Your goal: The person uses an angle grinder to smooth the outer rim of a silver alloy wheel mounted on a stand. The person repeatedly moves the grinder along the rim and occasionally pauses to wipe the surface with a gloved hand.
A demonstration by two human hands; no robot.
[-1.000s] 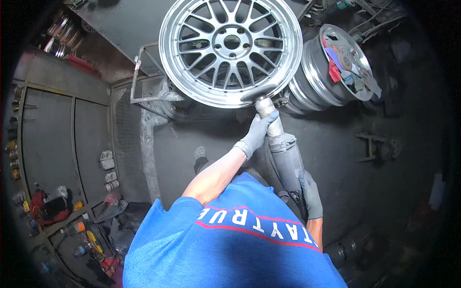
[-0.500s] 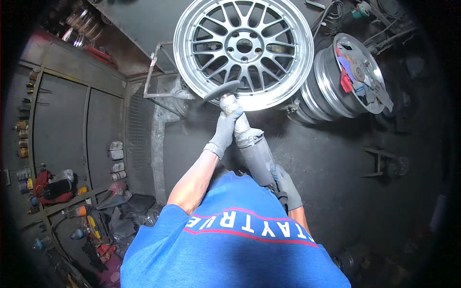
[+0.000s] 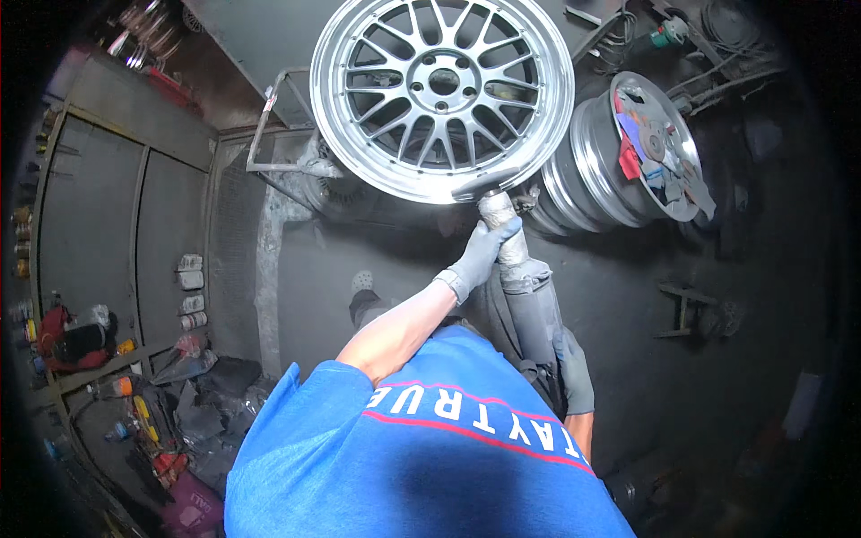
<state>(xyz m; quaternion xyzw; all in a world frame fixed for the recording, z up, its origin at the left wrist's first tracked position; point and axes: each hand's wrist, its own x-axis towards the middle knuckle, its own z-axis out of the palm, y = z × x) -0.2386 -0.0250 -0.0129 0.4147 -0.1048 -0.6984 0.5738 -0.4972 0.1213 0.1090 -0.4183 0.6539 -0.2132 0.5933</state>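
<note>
A silver alloy wheel (image 3: pixel 408 179) with mesh spokes faces me at the top centre. My left hand (image 3: pixel 482 254), in a grey glove, is closed around the white-wrapped neck of an angle grinder (image 3: pixel 529 305). Further back, my gloved right hand (image 3: pixel 576 372) wraps the rear of its grey body; some of those fingers are hidden. The grinder slants up and left toward the wheel. Seen nearly edge-on, its dark disc (image 3: pixel 487 185) overlaps the wheel's lower lip, right of centre. Whether it touches the metal I cannot tell.
More wheel barrels (image 3: pixel 596 166) lie on their sides at right, with sanding discs and rags (image 3: pixel 659 148) on the end one. A metal frame (image 3: pixel 263 134) stands left of the wheel. Bottles (image 3: pixel 190 278) line the left wall. A small stand (image 3: pixel 686 309) sits at right.
The grinder and both my hands have moved right, carrying the disc from the wheel's lower left to its lower right. The disc now shows more edge-on. A shoe has come into view.
</note>
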